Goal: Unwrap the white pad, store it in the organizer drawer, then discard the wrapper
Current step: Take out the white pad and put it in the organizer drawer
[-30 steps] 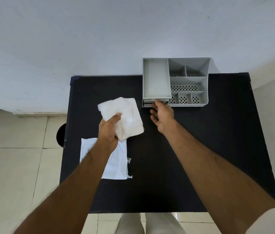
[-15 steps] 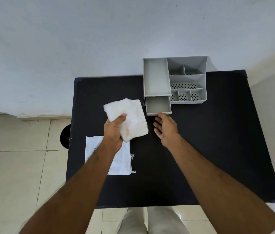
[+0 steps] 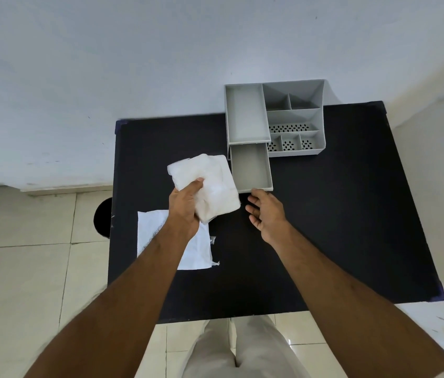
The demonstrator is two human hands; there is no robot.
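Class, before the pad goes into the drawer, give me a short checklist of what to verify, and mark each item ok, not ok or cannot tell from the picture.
1. Drawer pulled out: ok.
2. Drawer holds nothing: ok.
3. White pad out of its wrapper: ok.
4. Left hand has a firm grip on the pad: ok.
5. Right hand clear of the drawer opening: ok; it is open, at the front edge.
6. Pad fits the drawer without more folding: cannot tell.

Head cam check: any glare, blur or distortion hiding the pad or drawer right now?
Head view: even, soft light, no glare; pad and open drawer are sharp; wide-angle lens bows the table edges and stretches the forearms at the bottom; the black top hides shadow detail under the right hand.
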